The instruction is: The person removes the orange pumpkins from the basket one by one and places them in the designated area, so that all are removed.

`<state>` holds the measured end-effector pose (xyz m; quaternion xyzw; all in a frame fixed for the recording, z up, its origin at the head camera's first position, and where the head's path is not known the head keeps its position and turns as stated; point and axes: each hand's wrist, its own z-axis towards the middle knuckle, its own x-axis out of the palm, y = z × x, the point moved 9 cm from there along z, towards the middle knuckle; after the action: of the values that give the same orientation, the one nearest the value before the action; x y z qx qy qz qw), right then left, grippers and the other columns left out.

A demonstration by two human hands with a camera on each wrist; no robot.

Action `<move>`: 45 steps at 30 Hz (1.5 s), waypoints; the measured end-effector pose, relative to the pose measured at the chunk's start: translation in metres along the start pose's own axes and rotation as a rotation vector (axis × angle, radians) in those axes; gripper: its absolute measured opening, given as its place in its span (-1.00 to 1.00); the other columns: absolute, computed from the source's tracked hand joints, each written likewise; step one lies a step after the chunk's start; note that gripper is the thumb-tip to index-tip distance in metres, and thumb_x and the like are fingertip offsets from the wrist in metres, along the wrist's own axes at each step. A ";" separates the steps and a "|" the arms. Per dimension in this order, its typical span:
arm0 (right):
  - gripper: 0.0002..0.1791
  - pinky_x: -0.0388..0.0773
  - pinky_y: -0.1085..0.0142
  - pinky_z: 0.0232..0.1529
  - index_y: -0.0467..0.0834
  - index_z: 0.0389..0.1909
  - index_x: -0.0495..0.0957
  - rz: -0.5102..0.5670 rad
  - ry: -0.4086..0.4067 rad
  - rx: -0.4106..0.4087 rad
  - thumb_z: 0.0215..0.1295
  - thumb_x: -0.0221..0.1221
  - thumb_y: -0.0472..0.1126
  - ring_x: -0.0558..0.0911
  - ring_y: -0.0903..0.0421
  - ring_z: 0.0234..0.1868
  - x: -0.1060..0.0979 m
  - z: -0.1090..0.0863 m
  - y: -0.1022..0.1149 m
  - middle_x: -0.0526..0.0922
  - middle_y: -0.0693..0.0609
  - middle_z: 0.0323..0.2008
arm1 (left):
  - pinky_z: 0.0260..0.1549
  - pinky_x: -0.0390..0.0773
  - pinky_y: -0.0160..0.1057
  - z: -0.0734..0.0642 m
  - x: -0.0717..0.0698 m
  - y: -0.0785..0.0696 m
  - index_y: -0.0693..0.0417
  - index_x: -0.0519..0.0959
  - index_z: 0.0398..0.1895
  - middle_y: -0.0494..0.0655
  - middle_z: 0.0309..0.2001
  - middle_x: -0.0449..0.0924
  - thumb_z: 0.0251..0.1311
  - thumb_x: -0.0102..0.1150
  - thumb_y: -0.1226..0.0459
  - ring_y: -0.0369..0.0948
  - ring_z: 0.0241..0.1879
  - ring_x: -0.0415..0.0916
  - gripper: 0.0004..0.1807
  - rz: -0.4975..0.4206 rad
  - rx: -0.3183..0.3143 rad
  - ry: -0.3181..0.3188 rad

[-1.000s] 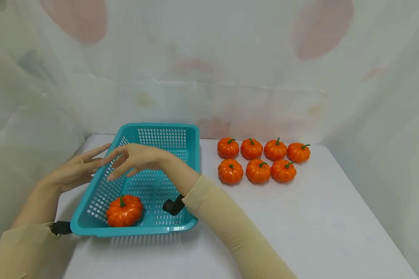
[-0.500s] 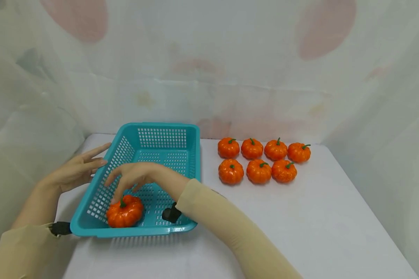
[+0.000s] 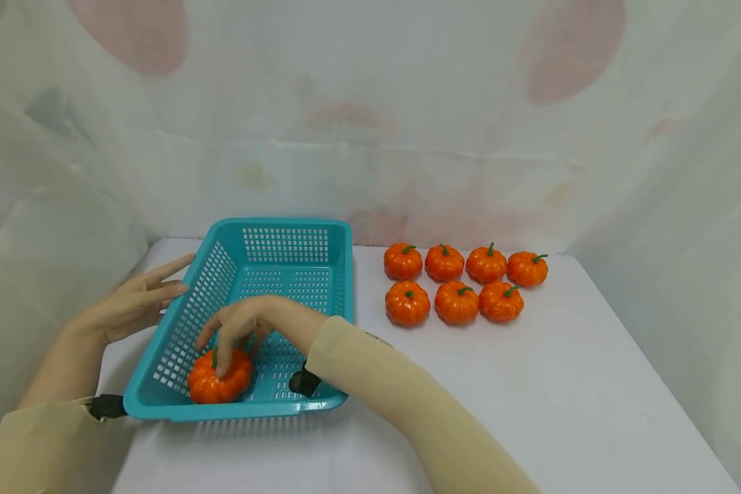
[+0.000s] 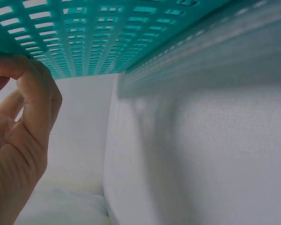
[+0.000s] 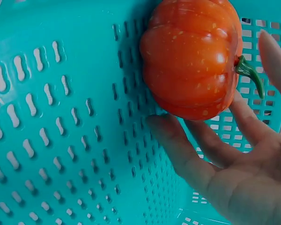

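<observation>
A small orange pumpkin [image 3: 205, 388] with a green stem sits in the near left corner of a turquoise perforated basket [image 3: 241, 410]. My right hand [image 3: 247, 321] reaches down over it. In the right wrist view, spread fingers [image 5: 210, 140] lie close along the pumpkin's side [image 5: 192, 61], while the thumb stands apart from it near the stem. My left hand [image 3: 132, 305] is at the basket's left side, its extended fingers right at the rim. In the left wrist view, that hand [image 4: 25, 112] shows beneath the perforated wall [image 4: 93, 37].
Several more orange pumpkins stand in two rows on the white table [image 3: 531, 398], right of the basket; one is the near-row pumpkin [image 3: 407, 304]. A patterned white curtain [image 3: 444, 123] hangs behind and along both sides. Black wrist devices, such as the right one [image 3: 304, 383], sit on both wrists.
My right hand has come down from above the middle of the basket to the pumpkin in the near left corner. The left hand and the basket have stayed in place.
</observation>
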<state>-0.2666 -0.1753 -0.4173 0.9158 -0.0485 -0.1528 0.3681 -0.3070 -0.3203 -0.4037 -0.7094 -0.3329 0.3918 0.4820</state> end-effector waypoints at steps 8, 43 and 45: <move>-0.40 0.66 0.10 0.05 0.12 0.11 0.57 -0.044 0.039 0.033 0.04 0.39 -0.41 0.54 0.09 0.12 0.005 0.001 -0.004 0.44 0.21 0.22 | -0.07 0.66 -0.20 0.002 0.000 0.000 -0.18 -0.34 0.61 -0.53 0.12 0.57 0.53 -0.19 0.26 -0.33 0.04 0.63 -0.23 -0.012 -0.002 -0.009; -0.55 0.73 0.08 -0.23 0.06 0.02 0.61 0.046 -0.076 -0.074 0.09 0.35 -0.33 0.61 0.01 -0.08 -0.025 -0.031 0.020 0.54 0.15 0.01 | -0.03 0.65 -0.23 0.002 0.000 0.000 -0.23 -0.35 0.61 -0.56 0.15 0.54 0.55 -0.23 0.24 -0.39 0.07 0.59 -0.25 -0.001 0.009 0.034; -0.55 0.73 0.08 -0.21 0.07 0.03 0.61 0.056 -0.076 -0.108 0.10 0.35 -0.33 0.62 0.02 -0.08 -0.028 -0.037 0.026 0.54 0.15 0.01 | -0.03 0.66 -0.22 0.001 0.000 0.000 -0.24 -0.35 0.61 -0.59 0.14 0.53 0.55 -0.23 0.23 -0.41 0.07 0.59 -0.25 0.006 0.002 0.029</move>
<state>-0.2810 -0.1640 -0.3670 0.8865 -0.0796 -0.1797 0.4190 -0.3082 -0.3200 -0.4040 -0.7156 -0.3233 0.3833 0.4864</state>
